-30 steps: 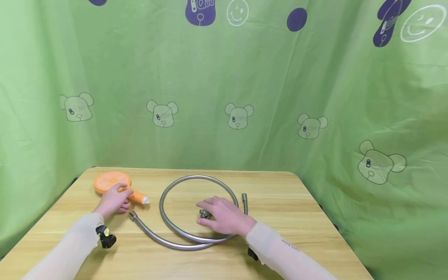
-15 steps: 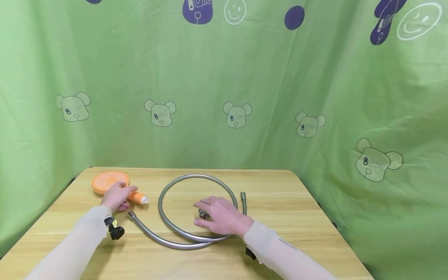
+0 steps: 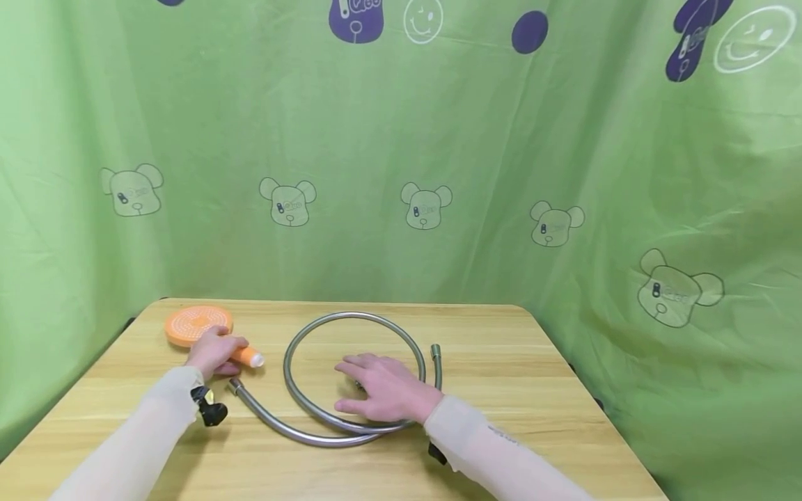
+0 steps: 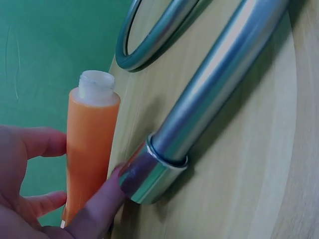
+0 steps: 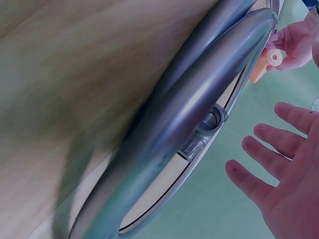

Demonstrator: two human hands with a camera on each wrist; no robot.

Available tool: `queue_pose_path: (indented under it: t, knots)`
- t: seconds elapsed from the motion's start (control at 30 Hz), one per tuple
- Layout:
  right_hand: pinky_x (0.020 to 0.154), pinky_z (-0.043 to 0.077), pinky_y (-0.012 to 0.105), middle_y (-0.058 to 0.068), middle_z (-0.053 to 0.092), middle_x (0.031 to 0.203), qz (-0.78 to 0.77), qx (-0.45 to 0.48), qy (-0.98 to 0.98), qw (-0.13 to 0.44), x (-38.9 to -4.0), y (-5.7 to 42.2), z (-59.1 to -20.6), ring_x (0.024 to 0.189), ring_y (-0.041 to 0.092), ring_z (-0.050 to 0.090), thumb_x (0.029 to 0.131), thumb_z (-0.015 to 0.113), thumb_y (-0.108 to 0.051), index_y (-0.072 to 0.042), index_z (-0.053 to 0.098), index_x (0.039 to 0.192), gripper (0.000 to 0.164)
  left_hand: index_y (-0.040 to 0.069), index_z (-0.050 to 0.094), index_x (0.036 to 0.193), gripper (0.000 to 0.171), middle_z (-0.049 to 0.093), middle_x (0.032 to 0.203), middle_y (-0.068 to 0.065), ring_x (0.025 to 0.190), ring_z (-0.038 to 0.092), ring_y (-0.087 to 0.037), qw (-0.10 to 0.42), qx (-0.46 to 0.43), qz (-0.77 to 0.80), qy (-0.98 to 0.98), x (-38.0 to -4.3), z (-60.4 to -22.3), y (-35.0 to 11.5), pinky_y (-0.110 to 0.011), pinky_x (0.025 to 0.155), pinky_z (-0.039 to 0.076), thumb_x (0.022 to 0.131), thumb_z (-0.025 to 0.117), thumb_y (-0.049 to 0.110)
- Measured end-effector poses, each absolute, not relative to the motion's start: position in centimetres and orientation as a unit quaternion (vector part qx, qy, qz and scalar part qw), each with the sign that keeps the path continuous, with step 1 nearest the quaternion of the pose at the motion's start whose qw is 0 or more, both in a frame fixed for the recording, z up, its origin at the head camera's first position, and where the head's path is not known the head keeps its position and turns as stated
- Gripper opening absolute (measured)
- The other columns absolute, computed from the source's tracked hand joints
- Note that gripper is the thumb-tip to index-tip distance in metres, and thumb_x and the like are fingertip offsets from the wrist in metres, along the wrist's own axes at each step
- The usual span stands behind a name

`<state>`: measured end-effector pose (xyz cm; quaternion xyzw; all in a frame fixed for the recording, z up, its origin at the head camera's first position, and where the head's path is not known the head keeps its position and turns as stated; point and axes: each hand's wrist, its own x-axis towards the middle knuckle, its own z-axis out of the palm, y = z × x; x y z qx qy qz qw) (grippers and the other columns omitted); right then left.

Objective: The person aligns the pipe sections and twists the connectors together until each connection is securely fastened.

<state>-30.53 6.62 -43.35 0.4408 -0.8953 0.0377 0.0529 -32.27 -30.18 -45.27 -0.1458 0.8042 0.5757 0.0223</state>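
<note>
In the head view, an orange shower head point(image 3: 198, 325) lies at the table's back left, spray face up. My left hand point(image 3: 216, 350) grips its handle; in the left wrist view, the fingers and thumb lie on either side of the orange handle point(image 4: 92, 149). One end of a silver shower hose point(image 4: 199, 94) lies close by the thumb. My right hand point(image 3: 388, 390) hovers with fingers spread over the coiled hose point(image 3: 292, 346). Beneath it sits a small chrome fitting point(image 5: 203, 132) inside the coil, mostly hidden by the hand in the head view.
The hose's other end point(image 3: 436, 353) points toward the back, right of the coil. A wooden table point(image 3: 501, 431) carries everything. Green printed curtains point(image 3: 351, 264) hang behind the table and along its sides.
My left hand has shifted slightly right and closed around the shower head's handle. My right hand has moved a little left, fingers spreading, and now covers more of the chrome fitting.
</note>
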Motion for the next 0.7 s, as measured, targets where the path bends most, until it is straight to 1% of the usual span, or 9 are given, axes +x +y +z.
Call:
queue_pose_path:
  t: [0.23,0.37,0.5,0.6,0.7]
  knots:
    - [0.115,0.041,0.05,0.005,0.046,0.156,0.046,0.456,-0.887,0.053,-30.3,5.4,-43.4,0.14,0.027,0.048,0.094,0.035,-0.076,-0.027,0.042,0.153,0.077,-0.008,0.004,0.157,0.086,0.035,0.139,-0.045,0.077,0.067,-0.02,0.027,-0.139,0.609,0.781,-32.0,-45.3,-30.9,-0.033,0.071,0.064,0.093,0.059,0.009]
    - [0.115,0.041,0.052,0.004,0.046,0.156,0.048,0.452,-0.889,0.053,-30.2,5.1,-43.5,0.14,0.027,0.048,0.094,0.035,-0.077,-0.027,0.043,0.153,0.077,-0.007,0.001,0.157,0.087,0.034,0.14,-0.045,0.082,0.066,-0.02,0.034,-0.133,0.612,0.779,-32.0,-45.2,-31.1,-0.033,0.074,0.064,0.094,0.059,0.008]
    - [0.114,0.041,0.052,0.003,0.046,0.156,0.049,0.452,-0.889,0.056,-30.3,5.0,-43.6,0.14,0.027,0.048,0.094,0.036,-0.077,-0.027,0.043,0.152,0.077,-0.009,0.0,0.156,0.086,0.034,0.14,-0.045,0.081,0.066,-0.019,0.044,-0.124,0.614,0.778,-32.1,-44.8,-30.9,-0.034,0.075,0.064,0.095,0.058,0.007]
    - [0.114,0.041,0.053,0.002,0.046,0.156,0.048,0.453,-0.888,0.056,-30.4,4.8,-43.6,0.14,0.027,0.048,0.094,0.036,-0.077,-0.028,0.043,0.152,0.076,-0.01,0.0,0.155,0.084,0.036,0.138,-0.045,0.079,0.065,-0.017,0.051,-0.118,0.615,0.778,-32.1,-44.7,-30.9,-0.034,0.075,0.064,0.095,0.056,0.006]
    - [0.113,0.042,0.051,0.002,0.047,0.155,0.054,0.456,-0.887,0.056,-30.4,4.3,-43.6,0.139,0.026,0.049,0.094,0.038,-0.076,-0.027,0.044,0.152,0.076,-0.012,0.001,0.155,0.082,0.042,0.133,-0.042,0.078,0.066,-0.016,0.058,-0.114,0.616,0.777,-32.3,-44.7,-31.1,-0.033,0.074,0.064,0.096,0.055,0.006]
